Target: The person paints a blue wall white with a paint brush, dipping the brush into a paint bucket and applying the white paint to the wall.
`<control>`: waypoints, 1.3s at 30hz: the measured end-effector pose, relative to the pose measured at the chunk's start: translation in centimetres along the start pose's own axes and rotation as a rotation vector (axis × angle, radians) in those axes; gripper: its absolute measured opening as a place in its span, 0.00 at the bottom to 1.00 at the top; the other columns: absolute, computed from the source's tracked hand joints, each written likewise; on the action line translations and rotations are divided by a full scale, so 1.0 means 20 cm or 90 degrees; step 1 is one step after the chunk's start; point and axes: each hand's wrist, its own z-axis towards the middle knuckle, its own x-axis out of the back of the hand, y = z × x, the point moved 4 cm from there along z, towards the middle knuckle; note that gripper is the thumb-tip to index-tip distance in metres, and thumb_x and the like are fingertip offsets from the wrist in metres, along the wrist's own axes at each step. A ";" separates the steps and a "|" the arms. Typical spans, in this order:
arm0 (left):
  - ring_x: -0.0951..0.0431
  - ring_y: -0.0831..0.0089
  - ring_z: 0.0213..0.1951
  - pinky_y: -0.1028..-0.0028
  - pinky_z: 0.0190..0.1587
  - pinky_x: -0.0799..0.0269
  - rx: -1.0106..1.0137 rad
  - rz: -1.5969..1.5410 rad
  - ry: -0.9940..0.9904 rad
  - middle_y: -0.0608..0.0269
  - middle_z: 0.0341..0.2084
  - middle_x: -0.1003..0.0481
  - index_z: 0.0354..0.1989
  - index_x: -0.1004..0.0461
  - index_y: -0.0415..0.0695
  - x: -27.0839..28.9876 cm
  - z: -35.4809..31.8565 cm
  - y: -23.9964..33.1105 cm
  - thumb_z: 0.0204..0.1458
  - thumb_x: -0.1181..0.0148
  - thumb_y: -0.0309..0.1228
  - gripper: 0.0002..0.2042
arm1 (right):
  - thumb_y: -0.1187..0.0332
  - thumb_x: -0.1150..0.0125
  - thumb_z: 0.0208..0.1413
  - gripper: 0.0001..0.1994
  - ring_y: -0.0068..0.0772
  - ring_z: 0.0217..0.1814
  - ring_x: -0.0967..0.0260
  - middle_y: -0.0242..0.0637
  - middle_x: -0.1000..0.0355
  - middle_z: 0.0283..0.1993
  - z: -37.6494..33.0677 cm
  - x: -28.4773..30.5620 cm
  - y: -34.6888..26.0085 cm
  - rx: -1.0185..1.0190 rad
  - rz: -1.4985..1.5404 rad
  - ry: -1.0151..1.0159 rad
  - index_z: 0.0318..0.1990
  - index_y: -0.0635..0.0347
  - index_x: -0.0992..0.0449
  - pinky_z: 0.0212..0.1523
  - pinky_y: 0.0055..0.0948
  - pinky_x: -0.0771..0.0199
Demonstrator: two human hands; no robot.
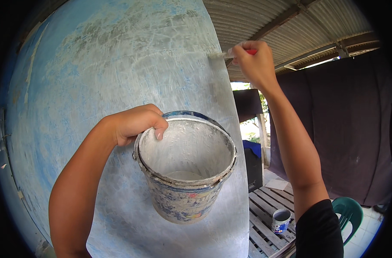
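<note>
My left hand [135, 124] grips the rim of a paint-crusted bucket [185, 195], fingers hooked over its edge, and holds it up in front of a blue wall [97, 73] smeared with whitish coating. A little white paint lies at the bucket's bottom. My right hand [255, 62] is raised high and closed on a brush with a red handle [250, 51]. The brush's bristles [216, 55] touch the wall near its right edge.
A corrugated metal roof [264, 21] runs overhead. Dark cloth [346, 120] hangs at the right. Below right lie a wooden slat pallet [264, 215] with a small paint can [281, 220] on it, and a green plastic chair [348, 213].
</note>
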 end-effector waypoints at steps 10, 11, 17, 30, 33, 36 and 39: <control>0.31 0.78 0.17 0.74 0.18 0.39 -0.012 0.001 -0.002 0.66 0.19 0.27 0.18 0.26 0.44 -0.03 0.00 0.02 0.34 0.40 0.24 0.02 | 0.66 0.36 0.54 0.13 0.35 0.28 0.21 0.48 0.20 0.25 0.08 -0.06 0.18 0.113 0.058 0.055 0.35 0.72 0.16 0.36 0.34 0.23; 0.31 0.78 0.17 0.74 0.17 0.39 -0.013 -0.001 0.014 0.66 0.19 0.27 0.17 0.26 0.44 -0.02 -0.01 0.01 0.33 0.40 0.24 0.02 | 0.67 0.37 0.54 0.13 0.35 0.27 0.21 0.49 0.20 0.24 0.00 -0.06 0.18 0.092 0.086 0.048 0.34 0.72 0.16 0.34 0.33 0.23; 0.31 0.78 0.16 0.75 0.16 0.40 -0.016 -0.008 0.037 0.66 0.19 0.27 0.17 0.26 0.43 0.01 -0.03 -0.02 0.33 0.40 0.24 0.01 | 0.68 0.38 0.54 0.12 0.32 0.23 0.24 0.47 0.22 0.22 -0.17 0.08 0.03 0.052 0.041 0.014 0.33 0.73 0.16 0.32 0.32 0.25; 0.31 0.80 0.16 0.76 0.16 0.39 -0.038 -0.013 0.027 0.67 0.18 0.27 0.18 0.26 0.44 0.02 0.01 -0.06 0.33 0.41 0.25 0.01 | 0.67 0.34 0.52 0.11 0.30 0.28 0.22 0.48 0.21 0.25 -0.13 -0.07 0.19 0.117 0.097 0.054 0.34 0.70 0.16 0.33 0.31 0.25; 0.30 0.78 0.16 0.74 0.16 0.35 -0.039 -0.063 0.046 0.64 0.18 0.27 0.17 0.26 0.44 0.03 -0.05 -0.06 0.33 0.42 0.25 0.01 | 0.69 0.35 0.52 0.10 0.30 0.28 0.21 0.48 0.20 0.26 -0.31 0.01 0.06 0.082 0.071 0.050 0.32 0.70 0.16 0.33 0.29 0.25; 0.28 0.73 0.16 0.72 0.18 0.31 -0.040 -0.104 0.053 0.61 0.20 0.26 0.21 0.24 0.41 0.02 -0.09 -0.05 0.33 0.42 0.25 0.04 | 0.70 0.35 0.53 0.10 0.30 0.29 0.21 0.48 0.20 0.27 -0.30 0.01 0.03 0.035 0.114 0.069 0.33 0.71 0.17 0.34 0.28 0.25; 0.24 0.70 0.22 0.73 0.23 0.28 0.005 -0.110 0.084 0.58 0.26 0.24 0.26 0.22 0.39 -0.02 -0.17 -0.02 0.33 0.42 0.26 0.09 | 0.68 0.36 0.57 0.12 0.32 0.32 0.20 0.48 0.19 0.29 -0.11 -0.09 -0.01 0.084 0.328 0.042 0.38 0.71 0.16 0.38 0.28 0.24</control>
